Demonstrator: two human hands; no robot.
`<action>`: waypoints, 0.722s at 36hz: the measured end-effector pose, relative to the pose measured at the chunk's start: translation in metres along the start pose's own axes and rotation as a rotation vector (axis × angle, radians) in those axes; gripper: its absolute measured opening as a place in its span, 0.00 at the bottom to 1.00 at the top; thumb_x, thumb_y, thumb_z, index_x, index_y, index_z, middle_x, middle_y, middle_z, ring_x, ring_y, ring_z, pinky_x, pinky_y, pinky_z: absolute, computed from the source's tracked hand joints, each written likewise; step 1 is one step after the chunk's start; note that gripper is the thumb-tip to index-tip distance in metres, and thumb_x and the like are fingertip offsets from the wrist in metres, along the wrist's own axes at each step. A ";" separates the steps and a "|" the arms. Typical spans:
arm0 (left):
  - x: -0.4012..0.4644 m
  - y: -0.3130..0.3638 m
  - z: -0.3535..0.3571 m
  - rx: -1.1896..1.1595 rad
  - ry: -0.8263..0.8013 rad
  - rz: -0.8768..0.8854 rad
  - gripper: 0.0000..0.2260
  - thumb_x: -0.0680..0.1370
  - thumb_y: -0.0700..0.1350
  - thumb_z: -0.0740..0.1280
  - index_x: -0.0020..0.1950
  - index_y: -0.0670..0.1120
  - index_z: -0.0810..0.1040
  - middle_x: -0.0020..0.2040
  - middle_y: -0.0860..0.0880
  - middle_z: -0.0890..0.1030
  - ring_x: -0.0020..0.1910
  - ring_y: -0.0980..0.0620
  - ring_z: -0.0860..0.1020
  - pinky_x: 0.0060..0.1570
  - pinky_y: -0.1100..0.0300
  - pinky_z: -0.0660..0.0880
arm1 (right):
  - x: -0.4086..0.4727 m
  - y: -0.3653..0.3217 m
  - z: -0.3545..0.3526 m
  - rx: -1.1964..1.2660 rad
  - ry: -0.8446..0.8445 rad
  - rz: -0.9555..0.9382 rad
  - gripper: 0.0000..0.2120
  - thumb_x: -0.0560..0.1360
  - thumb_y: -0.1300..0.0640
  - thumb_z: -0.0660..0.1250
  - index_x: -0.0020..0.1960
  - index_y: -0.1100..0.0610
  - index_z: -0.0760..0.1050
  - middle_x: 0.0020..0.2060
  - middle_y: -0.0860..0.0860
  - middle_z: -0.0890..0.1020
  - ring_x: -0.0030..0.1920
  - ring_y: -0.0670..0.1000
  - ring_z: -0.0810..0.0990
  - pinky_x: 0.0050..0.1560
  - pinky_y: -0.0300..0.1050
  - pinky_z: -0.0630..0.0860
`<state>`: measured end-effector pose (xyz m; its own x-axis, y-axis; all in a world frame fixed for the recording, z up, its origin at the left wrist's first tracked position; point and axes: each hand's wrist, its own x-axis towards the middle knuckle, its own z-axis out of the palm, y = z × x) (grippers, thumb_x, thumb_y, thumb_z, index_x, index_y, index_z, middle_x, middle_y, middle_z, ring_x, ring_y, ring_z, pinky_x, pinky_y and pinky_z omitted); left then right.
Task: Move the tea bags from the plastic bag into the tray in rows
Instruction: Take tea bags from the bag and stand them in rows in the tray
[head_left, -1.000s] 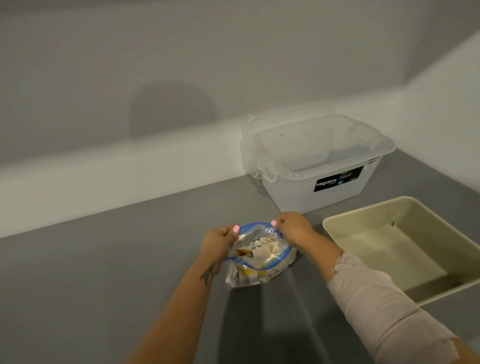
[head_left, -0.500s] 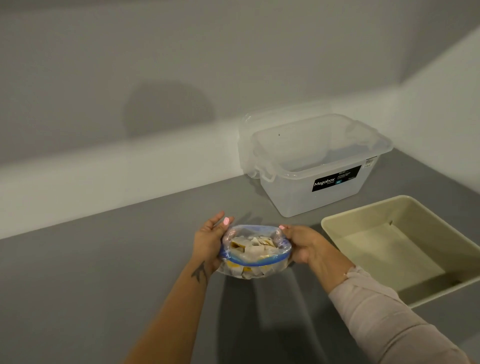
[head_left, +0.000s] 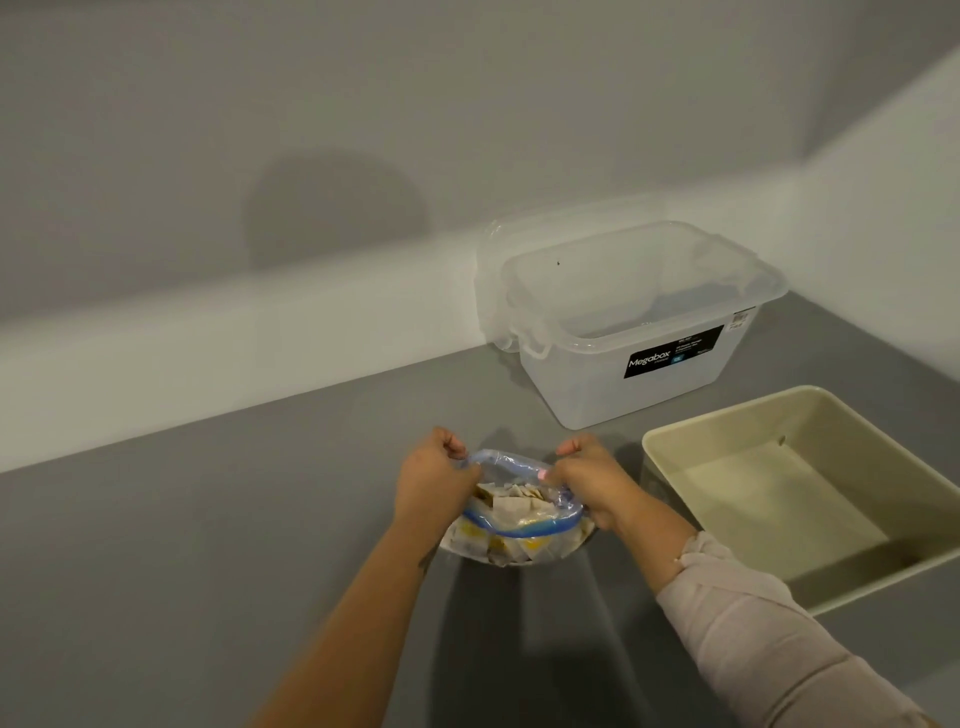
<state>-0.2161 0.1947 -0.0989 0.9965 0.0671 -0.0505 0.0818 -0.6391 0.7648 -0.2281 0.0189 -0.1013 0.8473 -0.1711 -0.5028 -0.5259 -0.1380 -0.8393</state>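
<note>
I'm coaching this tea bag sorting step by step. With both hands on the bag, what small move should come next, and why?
Probably let the right hand release the rim, reach into the plastic bag and pinch one of the tea bags. Both hands already hold the mouth spread, the left hand can steady it, and the tray on the right holds none.

A plain home utility corner is suggested by a grey counter (head_left: 208, 545), bare walls (head_left: 363, 104), and a clear storage box (head_left: 628, 332) beyond the hands.

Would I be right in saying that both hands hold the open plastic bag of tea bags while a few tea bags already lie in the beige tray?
Not quite: the head view shows the beige tray holding no tea bags; all remain inside the plastic bag, gripped by the left hand and right hand.
</note>
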 end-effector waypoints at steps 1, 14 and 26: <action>0.000 0.003 -0.001 0.046 0.015 0.011 0.06 0.73 0.42 0.68 0.47 0.47 0.73 0.42 0.49 0.77 0.40 0.53 0.76 0.37 0.62 0.74 | 0.001 0.000 0.000 0.013 0.011 -0.014 0.16 0.72 0.69 0.67 0.56 0.56 0.67 0.51 0.58 0.75 0.51 0.57 0.78 0.42 0.45 0.77; 0.000 0.023 -0.007 0.652 -0.321 0.065 0.18 0.79 0.41 0.60 0.67 0.56 0.73 0.62 0.48 0.77 0.57 0.47 0.77 0.56 0.57 0.75 | -0.008 0.011 -0.008 0.172 -0.050 -0.175 0.08 0.75 0.67 0.65 0.46 0.56 0.79 0.46 0.56 0.82 0.45 0.54 0.81 0.42 0.45 0.81; -0.013 0.033 0.001 0.793 -0.408 0.157 0.30 0.71 0.64 0.67 0.68 0.52 0.71 0.61 0.48 0.75 0.56 0.48 0.75 0.52 0.57 0.73 | -0.025 0.001 -0.001 -0.874 0.104 -0.310 0.11 0.78 0.57 0.62 0.57 0.53 0.80 0.55 0.53 0.81 0.52 0.53 0.80 0.52 0.42 0.76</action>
<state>-0.2260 0.1720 -0.0743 0.9142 -0.2456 -0.3223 -0.2169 -0.9684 0.1227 -0.2498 0.0219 -0.0888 0.9706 -0.0844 -0.2255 -0.1821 -0.8701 -0.4581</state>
